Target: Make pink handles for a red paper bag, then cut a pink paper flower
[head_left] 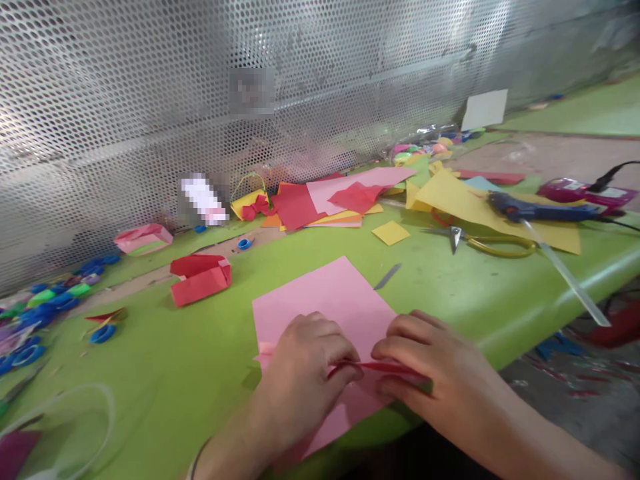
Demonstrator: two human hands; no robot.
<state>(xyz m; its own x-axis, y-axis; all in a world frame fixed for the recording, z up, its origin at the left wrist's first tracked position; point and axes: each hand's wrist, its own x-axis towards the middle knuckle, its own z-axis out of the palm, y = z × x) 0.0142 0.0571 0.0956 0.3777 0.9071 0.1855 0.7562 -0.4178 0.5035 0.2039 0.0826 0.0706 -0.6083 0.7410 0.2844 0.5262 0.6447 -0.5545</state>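
Across the far side it's all perforated metal panel (150,87), grey and shiny, and in front of it the green table (165,373) runs from left to right, busy with coloured paper. Near the middle, a pink sheet (325,293) lies partly beneath both hands. Over on the far right, there's a yellow sheet (450,193).

To the hands now: left hand (315,367) low over the pink sheet, right hand (430,360) close beside it on the right, fingertips facing each other. Far right, a blue glue gun (540,211) rests across the yellow sheet, with yellow-handled scissors (505,247) just to its left. Far centre, a dark red sheet (295,208) sits among other papers.

Left of the pink sheet, well apart, stands a red folded box (200,288), and farther left a pink folded box (144,239). Beyond the pink sheet, a small yellow square (391,233) lies flat.

Down to the fine detail: a thin red paper edge (395,370) between the hands, and both grips are on it, nearly closed, fingers above, thumbs below. Smallest of all, a blue ring (244,245), far left of centre.
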